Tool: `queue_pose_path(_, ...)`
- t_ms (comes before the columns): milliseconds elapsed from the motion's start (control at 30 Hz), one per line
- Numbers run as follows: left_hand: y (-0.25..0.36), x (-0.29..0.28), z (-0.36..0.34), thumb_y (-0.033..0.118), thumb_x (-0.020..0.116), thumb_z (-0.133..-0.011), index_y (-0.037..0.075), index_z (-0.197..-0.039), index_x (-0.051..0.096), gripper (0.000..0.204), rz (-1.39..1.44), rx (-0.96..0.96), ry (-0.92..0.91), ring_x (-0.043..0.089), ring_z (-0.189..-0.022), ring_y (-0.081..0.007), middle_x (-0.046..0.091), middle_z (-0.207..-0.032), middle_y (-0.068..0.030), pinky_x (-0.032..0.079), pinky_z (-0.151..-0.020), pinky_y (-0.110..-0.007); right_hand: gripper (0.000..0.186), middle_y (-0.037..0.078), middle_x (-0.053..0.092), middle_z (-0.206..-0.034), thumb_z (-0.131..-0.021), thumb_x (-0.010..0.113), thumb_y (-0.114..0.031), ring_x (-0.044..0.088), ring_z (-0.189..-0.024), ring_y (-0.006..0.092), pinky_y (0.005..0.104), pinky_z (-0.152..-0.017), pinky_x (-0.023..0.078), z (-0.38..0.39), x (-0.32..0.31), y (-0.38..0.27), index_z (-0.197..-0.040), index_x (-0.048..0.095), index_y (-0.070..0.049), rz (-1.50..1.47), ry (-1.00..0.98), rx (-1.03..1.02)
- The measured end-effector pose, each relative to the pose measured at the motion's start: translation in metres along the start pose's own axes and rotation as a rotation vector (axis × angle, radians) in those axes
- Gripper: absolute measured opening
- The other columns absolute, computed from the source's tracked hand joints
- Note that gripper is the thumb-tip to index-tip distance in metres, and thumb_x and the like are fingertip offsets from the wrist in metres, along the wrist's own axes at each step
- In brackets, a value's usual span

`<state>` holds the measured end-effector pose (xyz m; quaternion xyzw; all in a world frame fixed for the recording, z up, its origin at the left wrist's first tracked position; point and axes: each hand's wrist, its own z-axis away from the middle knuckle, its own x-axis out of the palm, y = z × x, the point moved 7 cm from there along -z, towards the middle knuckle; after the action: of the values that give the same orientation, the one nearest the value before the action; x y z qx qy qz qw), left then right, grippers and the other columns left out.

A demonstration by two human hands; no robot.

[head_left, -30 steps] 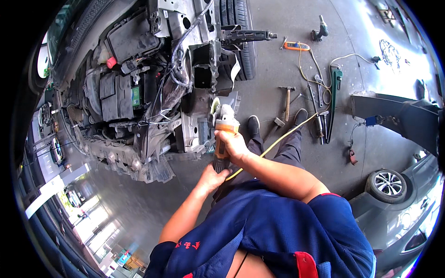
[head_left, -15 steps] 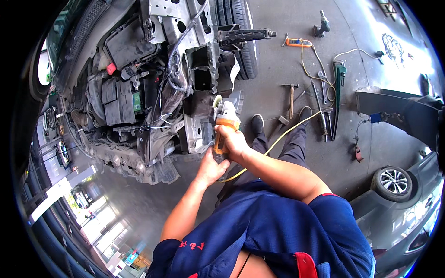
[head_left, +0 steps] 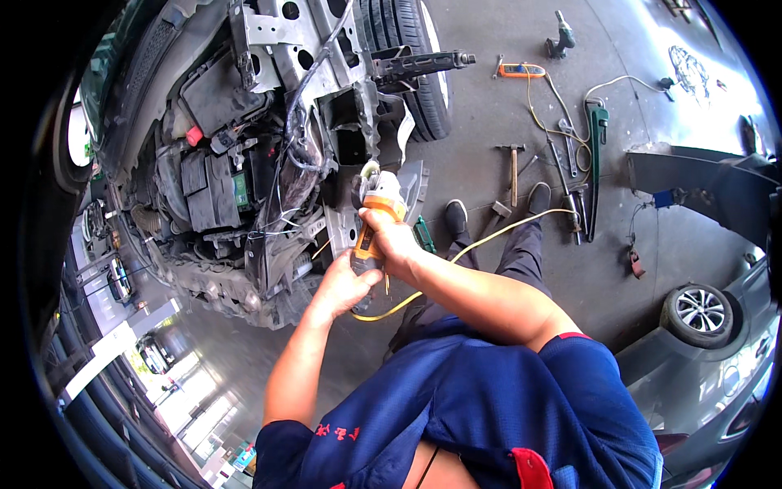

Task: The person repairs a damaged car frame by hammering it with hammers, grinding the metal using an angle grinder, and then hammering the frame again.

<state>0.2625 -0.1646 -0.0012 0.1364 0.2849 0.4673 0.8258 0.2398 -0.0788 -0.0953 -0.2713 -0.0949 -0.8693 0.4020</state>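
Note:
Both my hands hold an orange angle grinder (head_left: 380,205) with a silver head. My right hand (head_left: 393,242) wraps the body just behind the head. Around the dark rear end, lower down, closes my left hand (head_left: 342,287). The grinder's pale disc (head_left: 370,169) is up against the torn metal at the front of a stripped car (head_left: 346,147); the exact contact point is too small to tell. Thin yellow streaks show near the metal to the left of the grinder. A yellow cord (head_left: 391,312) runs in a loop below my hands.
The open engine bay (head_left: 213,183) with loose wires is at left, a tyre (head_left: 421,73) beyond. On the floor lie a hammer (head_left: 514,175), a green pipe wrench (head_left: 597,138), long bars and a drill (head_left: 562,37). A grey lift arm (head_left: 700,183) and another car (head_left: 709,383) are at right.
My hands and the grinder have shifted left in the picture, and the car has also slid left a little. A green object beside my right hand and the yellow streaks have come into view.

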Motion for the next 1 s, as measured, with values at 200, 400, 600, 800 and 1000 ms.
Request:
queue_pose_path(200,0.032,-0.004,0.0,0.007,0.066,-0.086,0.0,-0.112,0.06,0.028,-0.01,-0.008,-0.114,0.066,-0.066,-0.0155,0.067,-0.086,-0.0066,0.054,-0.061,-0.032,0.047,0.012,0.068,-0.107,-0.089,0.078,-0.025,0.068,-0.091,0.0255,0.0433,-0.083,0.057,-0.014,0.011,-0.002,-0.123,0.058,0.001,-0.155,-0.037,-0.008)
queue_pose_path(400,0.037,-0.003,-0.003,0.012,0.063,-0.088,0.0,-0.109,0.061,0.024,-0.084,-0.125,-0.137,0.065,-0.063,-0.0169,0.066,-0.083,-0.0065,0.053,-0.059,-0.031,0.055,0.015,0.067,-0.11,-0.087,0.079,-0.03,0.068,-0.091,0.0257,0.0418,-0.078,0.057,-0.011,0.013,-0.008,-0.123,0.057,0.006,-0.149,-0.009,0.031)
queue_pose_path(600,0.032,-0.001,-0.003,0.015,0.065,-0.089,0.0,-0.113,0.062,0.029,-0.067,-0.198,-0.099,0.066,-0.064,-0.0173,0.068,-0.083,-0.0087,0.055,-0.062,-0.033,0.055,0.017,0.068,-0.11,-0.085,0.08,-0.028,0.069,-0.09,0.0253,0.0404,-0.077,0.057,-0.004,0.011,-0.018,-0.121,0.059,0.009,-0.051,0.062,0.007)
queue_pose_path(800,0.038,0.008,-0.003,0.019,0.064,-0.088,-0.001,-0.108,0.063,0.028,-0.081,-0.221,-0.113,0.066,-0.063,-0.0182,0.067,-0.079,-0.0081,0.054,-0.061,-0.033,0.063,0.018,0.069,-0.115,-0.082,0.081,-0.034,0.069,-0.095,0.0242,0.0384,-0.08,0.057,-0.018,0.001,-0.011,-0.122,0.061,0.011,0.044,0.116,0.031)
queue_pose_path(1000,0.033,0.011,-0.003,0.018,0.062,-0.087,0.001,-0.103,0.062,0.023,-0.05,-0.239,-0.106,0.065,-0.06,-0.0203,0.066,-0.079,-0.0098,0.054,-0.056,-0.034,0.068,0.019,0.068,-0.117,-0.083,0.08,-0.039,0.069,-0.096,0.0235,0.0382,-0.081,0.057,-0.013,-0.002,-0.013,-0.123,0.061,0.011,0.156,0.119,0.06)
